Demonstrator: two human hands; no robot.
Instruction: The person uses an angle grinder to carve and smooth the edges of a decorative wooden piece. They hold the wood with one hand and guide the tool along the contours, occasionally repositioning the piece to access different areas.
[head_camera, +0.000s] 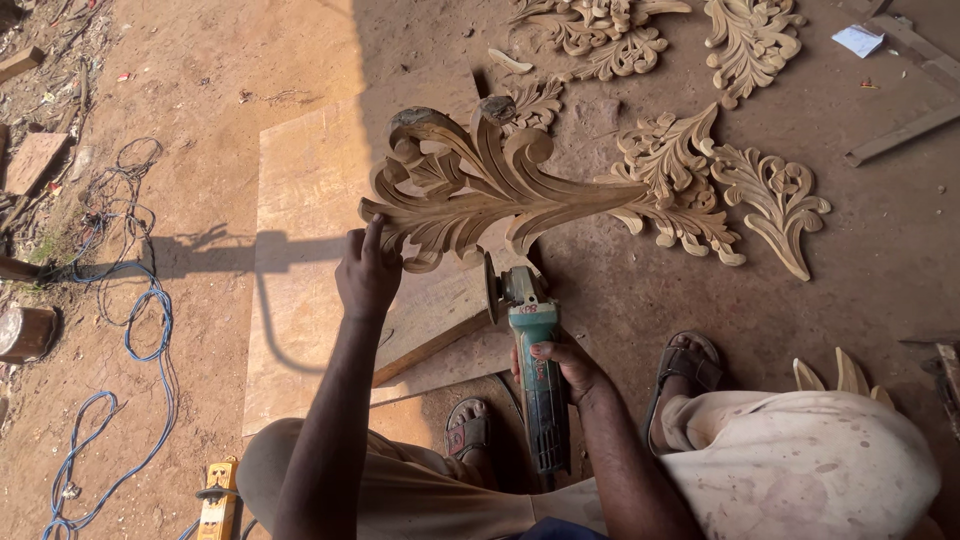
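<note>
Head view: left hand (366, 275) steadies carved wooden leaf (480, 185), right hand (562, 365) grips grinder (532, 350).

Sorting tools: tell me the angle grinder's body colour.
Teal-green, with a darker handle; the angle grinder shows best in the head view.

Bare reddish dirt floor (880, 250), sunlit left, shaded right; flat wooden boards (300, 200); blue cable (150, 330); perhaps scrap timber at edges.

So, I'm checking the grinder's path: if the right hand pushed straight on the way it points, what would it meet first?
Probably the carved wooden leaf scroll that the left hand steadies. The right hand aims the green angle grinder up at its lower edge, though the gap between disc and wood is unclear.
</note>
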